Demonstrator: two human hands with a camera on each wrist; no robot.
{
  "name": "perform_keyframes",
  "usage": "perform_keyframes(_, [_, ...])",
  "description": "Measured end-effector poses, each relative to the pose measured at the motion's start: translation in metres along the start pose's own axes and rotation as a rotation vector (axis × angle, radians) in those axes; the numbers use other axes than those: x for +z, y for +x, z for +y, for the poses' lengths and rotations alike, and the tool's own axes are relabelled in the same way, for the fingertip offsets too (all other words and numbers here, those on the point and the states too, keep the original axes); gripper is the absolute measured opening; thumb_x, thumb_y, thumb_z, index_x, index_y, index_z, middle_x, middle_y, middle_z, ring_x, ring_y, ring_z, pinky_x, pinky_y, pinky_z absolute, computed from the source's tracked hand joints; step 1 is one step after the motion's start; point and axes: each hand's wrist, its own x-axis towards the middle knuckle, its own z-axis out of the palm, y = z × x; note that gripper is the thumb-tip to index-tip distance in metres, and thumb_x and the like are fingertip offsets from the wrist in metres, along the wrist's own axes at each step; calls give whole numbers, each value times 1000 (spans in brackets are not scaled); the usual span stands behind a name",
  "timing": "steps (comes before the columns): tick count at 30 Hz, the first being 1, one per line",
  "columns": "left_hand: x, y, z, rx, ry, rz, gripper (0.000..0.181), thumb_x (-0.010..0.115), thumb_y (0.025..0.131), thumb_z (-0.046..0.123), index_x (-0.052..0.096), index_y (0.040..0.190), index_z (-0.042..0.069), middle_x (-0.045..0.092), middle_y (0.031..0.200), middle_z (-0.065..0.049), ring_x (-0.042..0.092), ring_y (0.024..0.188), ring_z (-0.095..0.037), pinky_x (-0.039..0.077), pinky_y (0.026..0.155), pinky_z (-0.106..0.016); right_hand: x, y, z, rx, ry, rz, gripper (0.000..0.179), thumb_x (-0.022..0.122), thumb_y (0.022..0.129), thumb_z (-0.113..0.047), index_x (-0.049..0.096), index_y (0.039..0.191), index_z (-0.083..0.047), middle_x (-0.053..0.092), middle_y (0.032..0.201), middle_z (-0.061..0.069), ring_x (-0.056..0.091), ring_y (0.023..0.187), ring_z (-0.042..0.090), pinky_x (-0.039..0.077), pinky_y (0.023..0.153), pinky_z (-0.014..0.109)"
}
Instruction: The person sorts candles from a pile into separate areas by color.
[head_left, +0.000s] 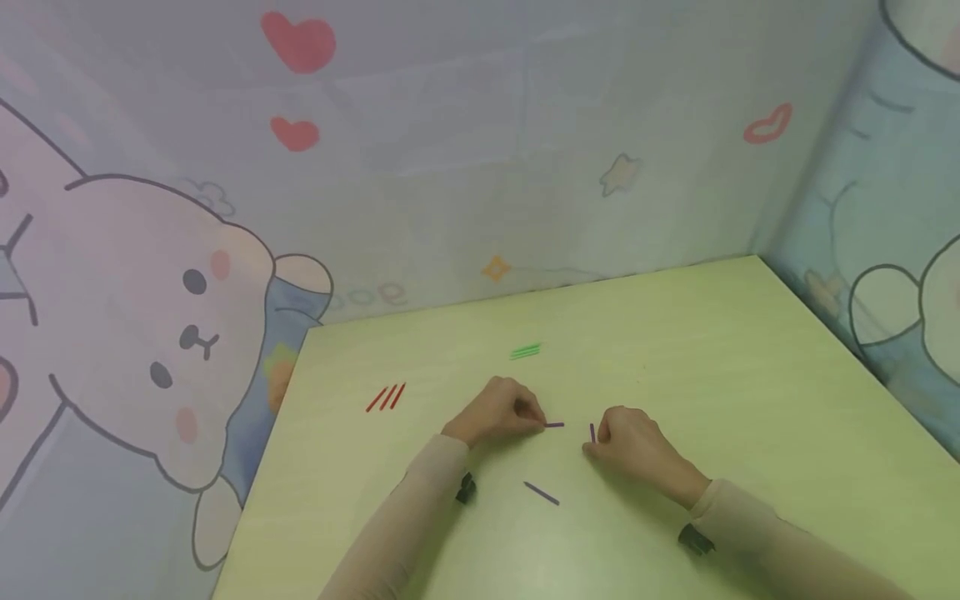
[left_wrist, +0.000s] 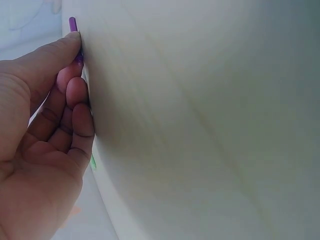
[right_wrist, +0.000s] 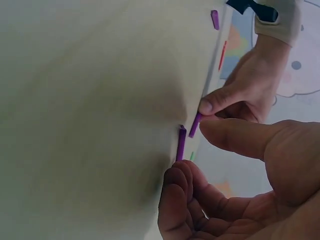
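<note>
One purple stick (head_left: 554, 425) is near the middle of the table, pinched at one end by the thumb and forefinger of the left hand (head_left: 498, 414); perhaps it is taken there so that the other end, pointing to three o'clock, stays free and easy to see. Taking this stick as the centre of the clock, a second purple stick (head_left: 592, 433) lies at three o'clock, just beside it and set almost across its direction. It is at the fingertips of the right hand (head_left: 637, 447), whose thumb and fingers stand apart; I cannot tell whether they grip the stick or only touch it. Both hands keep low at the table, which seems suitable for such thin pieces. At six o'clock a third purple stick (head_left: 542, 493) lies slantwise, touched by no hand. At eleven o'clock there are three green sticks (head_left: 525, 352), side by side, and well apart at nine o'clock three red sticks (head_left: 388, 397), also nearly parallel; probably they are grouped by colour. The pale green table (head_left: 750, 358) bears everything, and beyond it, at twelve o'clock, hangs a printed backdrop (head_left: 450, 192).
</note>
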Motion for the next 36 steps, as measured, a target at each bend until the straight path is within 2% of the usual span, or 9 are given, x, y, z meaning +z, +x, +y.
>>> perform_keyframes(3, [0,-2,2,-10,-2,3,9,89,96,10,89,93,19,79,85,14,67,79,-2,58,78,-21,2,-2,-4,26,-6,-10,28,82,92,-13,61,74,-9,56,73,1,52,68,17,43,61,31])
perform_keyframes(5, [0,-2,4,-18,-4,4,9,89,96,10,89,93,19,78,83,15,66,79,-2,58,77,-21,12,5,11,6,-27,10,28,82,91,-14,60,73,-12,55,74,-1,51,68,15,42,60,30])
perform_keyframes(10, [0,-2,4,-18,1,4,7,89,96,12,89,92,18,76,82,18,65,79,-1,57,76,-20,20,14,33,-50,-40,28,19,76,90,-6,66,75,-11,61,79,1,54,70,17,45,58,30])
perform_keyframes(15, [0,-1,4,-2,2,7,8,89,95,10,89,93,18,78,84,15,66,79,-1,58,77,-20,16,14,33,-43,-29,1,14,68,87,5,69,81,-7,67,82,4,58,71,20,50,59,32])
perform_keyframes(20, [-1,-1,4,7,15,-3,7,88,96,10,89,93,17,79,86,13,67,79,-2,58,78,-20,21,18,43,-98,-42,21,16,64,86,7,69,81,-8,67,82,6,57,70,20,49,57,31])
perform_keyframes(24, [-5,1,5,15,51,-15,8,88,97,10,89,95,18,80,88,12,67,80,-1,58,78,-19,11,10,25,-108,-22,26,20,63,84,10,68,77,-7,66,78,5,56,67,18,48,56,29])
perform_keyframes(28, [-12,6,7,36,104,10,7,88,97,11,89,95,18,81,91,10,67,81,-1,58,79,-19,-5,1,2,-80,-28,8,23,63,86,13,68,75,-7,64,74,2,54,64,15,46,56,26])
perform_keyframes(32, [-19,12,11,54,157,57,6,89,96,11,90,96,17,82,94,7,68,83,-4,59,80,-22,-8,-1,-3,-73,-33,-1,23,63,86,14,68,75,-5,63,74,2,52,63,14,44,55,24])
perform_keyframes(36, [-23,17,13,43,179,80,5,89,96,11,90,99,16,84,99,5,71,89,-6,59,85,-23,-3,2,5,-79,-27,2,21,63,84,13,67,76,-6,63,75,2,53,63,14,46,55,26])
